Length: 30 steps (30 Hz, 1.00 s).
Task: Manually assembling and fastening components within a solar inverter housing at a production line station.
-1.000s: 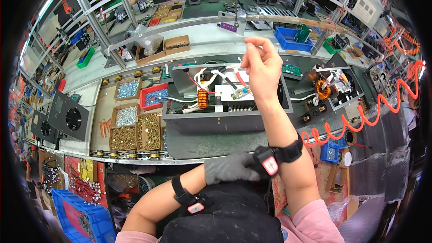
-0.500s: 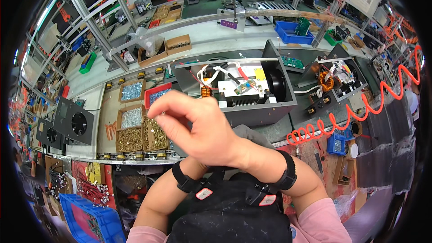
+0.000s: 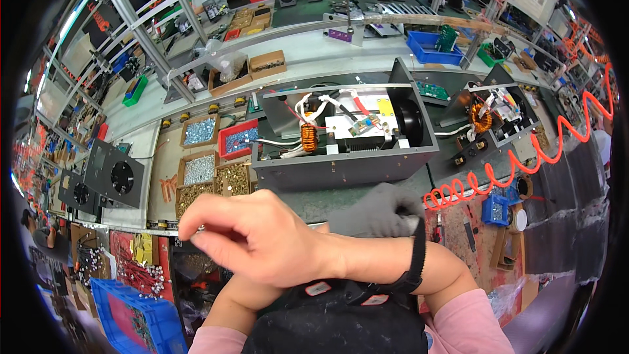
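Right hand at 7 o'clock, fingertips pinched, contents too small to tell, left hand gloved, half hidden behind the wrist, grip unclear, grey chassis at 12 o'clock

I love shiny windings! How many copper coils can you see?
2. One copper coil sits inside the big grey metal box in the middle; the other copper coil is in the smaller open box to its right. Others may be hidden.

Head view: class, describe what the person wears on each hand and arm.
The right hand is bare, with a black strap round the wrist and a pink sleeve further up the arm. The left hand is covered by a grey fabric glove, and its arm also shows a pink sleeve end.
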Available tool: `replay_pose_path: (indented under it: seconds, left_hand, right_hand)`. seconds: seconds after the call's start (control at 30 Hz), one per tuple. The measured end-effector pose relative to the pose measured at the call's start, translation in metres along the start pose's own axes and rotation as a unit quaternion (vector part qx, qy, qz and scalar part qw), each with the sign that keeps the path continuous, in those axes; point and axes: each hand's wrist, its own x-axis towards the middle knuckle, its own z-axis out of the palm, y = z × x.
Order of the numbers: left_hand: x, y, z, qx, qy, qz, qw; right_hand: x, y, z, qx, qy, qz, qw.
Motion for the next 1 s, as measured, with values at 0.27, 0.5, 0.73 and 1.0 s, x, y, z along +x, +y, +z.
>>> replay_pose_path:
  seconds: [0.27,0.5,0.73,1.0]
  left_hand:
    - [-0.016,-0.052,-0.025,-0.024,0.004,0.052,0.998]
    - [-0.042,-0.106,-0.013,-0.044,-0.018,0.108,0.993]
    - [-0.065,-0.108,-0.056,0.037,0.078,-0.048,0.995]
    - [-0.106,-0.145,-0.087,0.320,0.599,-0.032,0.733]
  right_hand:
    - [0.008,0.019,-0.026,-0.196,0.072,-0.082,0.974]
    - [-0.001,0.032,-0.047,-0.265,0.059,-0.068,0.960]
    - [-0.095,0.100,-0.132,-0.464,0.132,0.041,0.875]
    - [-0.306,0.139,-0.220,-0.541,0.144,0.448,0.697]
